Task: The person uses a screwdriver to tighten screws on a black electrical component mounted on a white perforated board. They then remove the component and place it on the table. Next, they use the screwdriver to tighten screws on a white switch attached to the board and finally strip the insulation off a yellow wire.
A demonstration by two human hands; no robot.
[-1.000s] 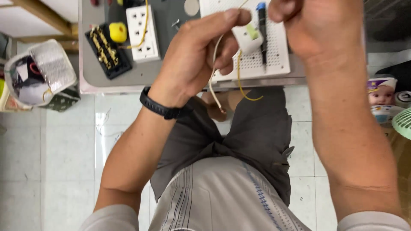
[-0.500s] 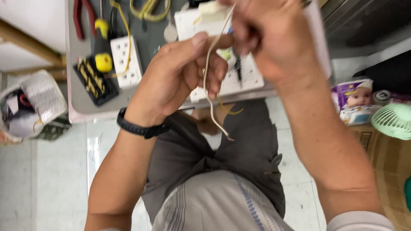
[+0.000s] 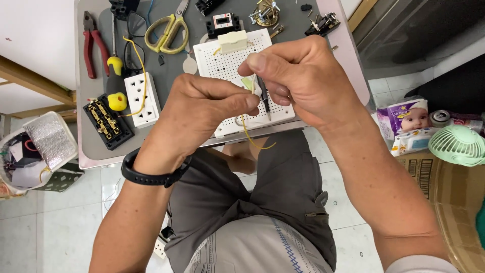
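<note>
The left hand (image 3: 202, 114) pinched a thin yellow wire (image 3: 252, 136) above the near edge of the white perforated board (image 3: 227, 65). The right hand (image 3: 298, 81) closed around a dark slim tool (image 3: 263, 96) touching that wire.

I see a matt white plastic perforated board (image 3: 230, 60); at ten o'clock, glossy red-handled metal pliers (image 3: 92, 43); at nine o'clock, a crinkled foil-lined bag (image 3: 48, 139); a smooth grey tabletop (image 3: 166, 76).
</note>
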